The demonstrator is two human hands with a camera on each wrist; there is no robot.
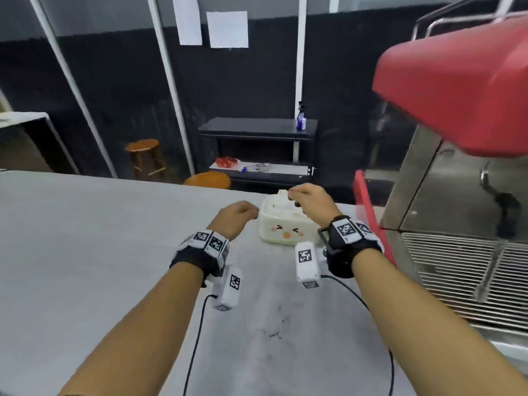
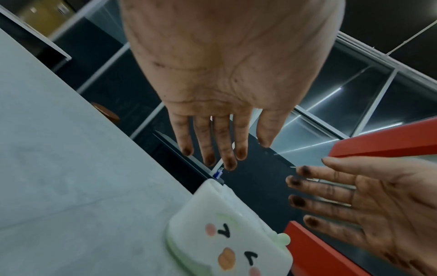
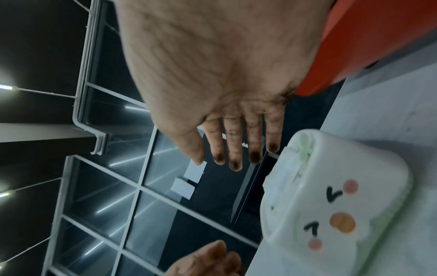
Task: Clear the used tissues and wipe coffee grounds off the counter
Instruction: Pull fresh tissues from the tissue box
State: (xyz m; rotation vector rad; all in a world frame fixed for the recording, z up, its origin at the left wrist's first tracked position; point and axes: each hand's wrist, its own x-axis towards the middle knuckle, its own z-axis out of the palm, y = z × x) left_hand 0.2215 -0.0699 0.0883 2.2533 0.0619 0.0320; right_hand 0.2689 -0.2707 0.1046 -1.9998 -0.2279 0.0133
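A white tissue box with a cartoon face stands on the grey counter, and a tissue pokes out of its top. My right hand hovers just over that tissue. In the right wrist view its fingers are straight and hold nothing. My left hand hangs beside the box's left side, fingers straight and empty. Both hands' fingertips are stained dark. A few dark coffee specks lie on the counter between my forearms. The box also shows in both wrist views.
A red espresso machine fills the right side, with a steam wand and a metal drip grate close to my right arm. The counter's far edge runs just behind the box. Stools and a dark shelf stand beyond.
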